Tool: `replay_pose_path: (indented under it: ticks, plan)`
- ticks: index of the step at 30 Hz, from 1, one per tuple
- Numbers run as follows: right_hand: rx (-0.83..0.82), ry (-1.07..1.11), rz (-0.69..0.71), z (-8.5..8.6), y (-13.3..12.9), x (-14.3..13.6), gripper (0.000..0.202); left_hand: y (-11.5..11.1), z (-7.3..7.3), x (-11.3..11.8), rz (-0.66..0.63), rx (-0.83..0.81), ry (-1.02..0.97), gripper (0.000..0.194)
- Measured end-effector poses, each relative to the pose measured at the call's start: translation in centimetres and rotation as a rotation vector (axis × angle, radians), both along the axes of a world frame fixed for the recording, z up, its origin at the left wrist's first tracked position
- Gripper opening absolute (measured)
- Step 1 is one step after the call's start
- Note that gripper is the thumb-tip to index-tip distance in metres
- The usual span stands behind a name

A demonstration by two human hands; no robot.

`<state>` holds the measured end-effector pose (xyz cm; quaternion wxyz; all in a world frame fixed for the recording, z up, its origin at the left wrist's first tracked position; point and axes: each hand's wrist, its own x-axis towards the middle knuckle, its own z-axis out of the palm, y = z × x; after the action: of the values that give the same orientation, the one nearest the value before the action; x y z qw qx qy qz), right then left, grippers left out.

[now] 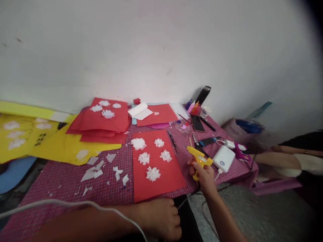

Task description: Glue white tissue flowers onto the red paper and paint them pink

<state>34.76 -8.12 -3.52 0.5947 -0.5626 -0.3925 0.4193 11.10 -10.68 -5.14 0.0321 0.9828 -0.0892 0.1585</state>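
Observation:
My right hand is wrapped round a yellow glue gun, its nozzle pointing left, over the right part of the table. Below the table's front edge, my left hand is closed, its fingers curled; whatever it may hold is hidden. Between the hands and the wall lies a red sheet bearing several white paper flowers. White paper scraps are strewn to the left of this sheet. A black pen rests by its upper right edge.
Red sheets and yellow sheets lie left. A white power bank, scissors, phone and paint bottles are right. A white cable crosses my left arm. Another person's legs show far right.

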Motion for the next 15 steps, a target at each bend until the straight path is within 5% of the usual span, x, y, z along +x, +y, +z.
replay_pose_path:
  ticks: [5,9,12,15]
  plan:
    - [0.039,0.001,-0.017,0.7,-0.1,-0.4,0.032,-0.3,0.9,0.2,0.019,0.095,0.089,0.013]
    - [0.049,0.078,-0.054,0.6,-0.4,-0.5,0.029,-2.5,1.2,-0.1,0.143,-0.001,0.089,0.01]
    - [0.053,0.14,-0.064,0.2,-0.6,-0.7,0.026,-4.8,0.5,-1.3,0.41,-0.144,-0.103,0.016]
    - [0.059,0.165,-0.059,-0.1,-0.8,-0.8,0.023,-6.7,-0.4,-3.5,0.758,-0.075,-0.352,0.037]
